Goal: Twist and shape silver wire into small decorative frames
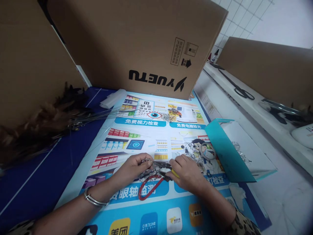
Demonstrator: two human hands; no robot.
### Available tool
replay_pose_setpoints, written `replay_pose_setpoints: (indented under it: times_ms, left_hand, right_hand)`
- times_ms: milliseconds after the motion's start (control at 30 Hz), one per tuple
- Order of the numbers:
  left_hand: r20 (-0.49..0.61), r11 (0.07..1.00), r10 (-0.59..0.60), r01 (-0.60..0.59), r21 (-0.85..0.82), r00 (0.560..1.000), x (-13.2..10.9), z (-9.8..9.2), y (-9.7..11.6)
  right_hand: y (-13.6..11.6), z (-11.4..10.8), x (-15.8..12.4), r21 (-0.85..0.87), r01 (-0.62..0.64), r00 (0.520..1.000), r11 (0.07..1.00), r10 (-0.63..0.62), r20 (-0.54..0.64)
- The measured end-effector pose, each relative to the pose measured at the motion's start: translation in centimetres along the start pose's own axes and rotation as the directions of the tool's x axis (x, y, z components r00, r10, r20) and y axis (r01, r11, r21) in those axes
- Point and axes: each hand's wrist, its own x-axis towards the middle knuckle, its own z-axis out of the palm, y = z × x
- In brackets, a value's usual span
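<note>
My right hand is closed around pliers with yellow handles, their dark jaws pointing left. At the tips of the jaws, my left hand pinches a small piece of silvery wirework; its exact shape is too small to make out. Below the fingers lies a tangle of shiny metal bits. A red-handled tool rests on the printed sheet under both hands, its working end partly hidden. To the right of my right hand sit a roll of wire or tape and loose dark wire pieces.
A large cardboard box stands at the back. Brown feathers on thin wire stems lie at left. On the right is an open teal box with wire pieces inside. Black scissors lie on the white ledge.
</note>
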Motion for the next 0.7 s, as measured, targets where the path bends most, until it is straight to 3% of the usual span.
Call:
replay_pose_setpoints:
  times_ms: [300,700]
  left_hand:
    - [-0.025,0.997,0.014,-0.012,0.071,1.0,-0.1,0.1,0.3]
    - [-0.013,1.0,-0.004,0.004,-0.029,1.0,0.1,-0.1,0.1]
  right_hand:
    - [-0.1,0.2,-0.2,0.004,-0.002,1.0,1.0,0.002,-0.029]
    - [0.6,1.6,-0.1,0.393,-0.092,0.996,0.915,0.092,0.02]
